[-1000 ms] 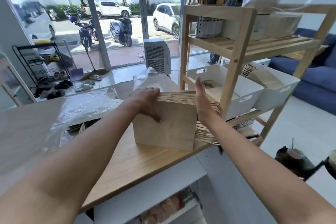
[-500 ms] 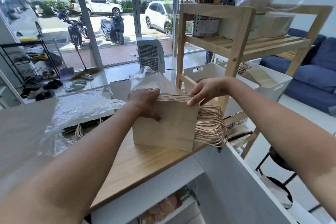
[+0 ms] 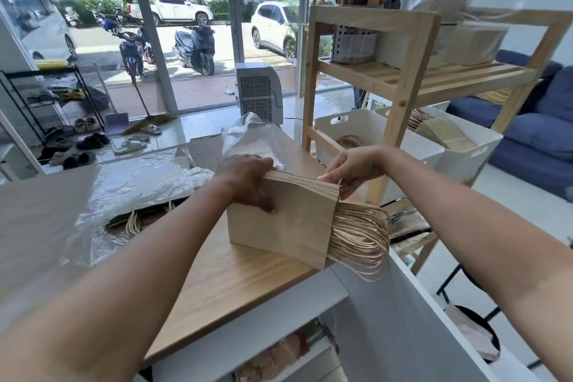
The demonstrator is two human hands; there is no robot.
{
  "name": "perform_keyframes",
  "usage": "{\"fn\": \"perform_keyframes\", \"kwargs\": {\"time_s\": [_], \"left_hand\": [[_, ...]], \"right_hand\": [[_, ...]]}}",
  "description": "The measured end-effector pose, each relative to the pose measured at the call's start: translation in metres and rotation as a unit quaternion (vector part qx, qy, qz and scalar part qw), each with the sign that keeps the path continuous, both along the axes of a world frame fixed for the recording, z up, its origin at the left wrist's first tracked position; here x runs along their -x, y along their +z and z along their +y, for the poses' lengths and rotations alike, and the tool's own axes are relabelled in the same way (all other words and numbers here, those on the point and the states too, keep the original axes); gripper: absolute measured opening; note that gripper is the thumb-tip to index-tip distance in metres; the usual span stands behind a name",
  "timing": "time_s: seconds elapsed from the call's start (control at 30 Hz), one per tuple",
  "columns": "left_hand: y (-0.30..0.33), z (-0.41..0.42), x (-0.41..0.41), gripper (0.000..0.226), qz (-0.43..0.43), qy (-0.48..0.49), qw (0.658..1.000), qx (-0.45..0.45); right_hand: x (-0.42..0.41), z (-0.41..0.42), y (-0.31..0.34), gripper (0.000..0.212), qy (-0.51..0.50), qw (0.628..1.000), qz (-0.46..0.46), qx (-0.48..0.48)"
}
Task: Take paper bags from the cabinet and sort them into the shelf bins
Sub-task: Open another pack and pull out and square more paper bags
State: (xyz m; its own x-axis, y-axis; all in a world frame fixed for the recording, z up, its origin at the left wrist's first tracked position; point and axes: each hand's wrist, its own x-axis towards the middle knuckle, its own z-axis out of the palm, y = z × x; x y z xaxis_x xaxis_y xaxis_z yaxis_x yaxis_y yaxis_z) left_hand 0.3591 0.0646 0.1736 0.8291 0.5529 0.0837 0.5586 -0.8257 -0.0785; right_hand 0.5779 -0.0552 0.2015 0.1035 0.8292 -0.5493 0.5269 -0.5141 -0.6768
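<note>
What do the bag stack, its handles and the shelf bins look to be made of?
Bag stack: matte brown kraft paper, by its thin layered edges. Handles: probably twisted paper cord, tan and fibrous looking. Shelf bins: smooth white plastic, apparently, with moulded handle slots. Left hand grips the stack; right hand pinches its top edge.

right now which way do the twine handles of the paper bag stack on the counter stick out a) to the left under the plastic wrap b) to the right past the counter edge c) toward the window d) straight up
b, the twine handles fan out of the right end of the paper bag stack, hanging past the edge of the counter.
</note>
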Motion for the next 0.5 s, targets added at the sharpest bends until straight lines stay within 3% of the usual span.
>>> {"fn": "perform_keyframes", "kwargs": {"time_s": [0.1,0.27,0.33,0.5], "left_hand": [[0.000,0.000,0.000,0.072,-0.001,0.000,1.000,-0.002],[0.002,0.001,-0.004,0.077,0.001,0.009,1.000,0.000],[0.002,0.002,-0.005,0.079,-0.002,0.012,1.000,-0.001],[0.001,0.003,-0.009,0.083,-0.010,0.016,1.000,-0.003]], "right_hand": [[0.000,0.000,0.003,0.041,0.003,1.000,0.014,-0.002],[0.010,0.006,0.041,0.075,0.062,0.998,-0.024,0.010],[0.017,0.005,0.045,0.079,0.092,0.994,-0.057,0.027],[0.007,0.000,0.037,0.048,0.083,0.992,-0.089,0.028]]}}
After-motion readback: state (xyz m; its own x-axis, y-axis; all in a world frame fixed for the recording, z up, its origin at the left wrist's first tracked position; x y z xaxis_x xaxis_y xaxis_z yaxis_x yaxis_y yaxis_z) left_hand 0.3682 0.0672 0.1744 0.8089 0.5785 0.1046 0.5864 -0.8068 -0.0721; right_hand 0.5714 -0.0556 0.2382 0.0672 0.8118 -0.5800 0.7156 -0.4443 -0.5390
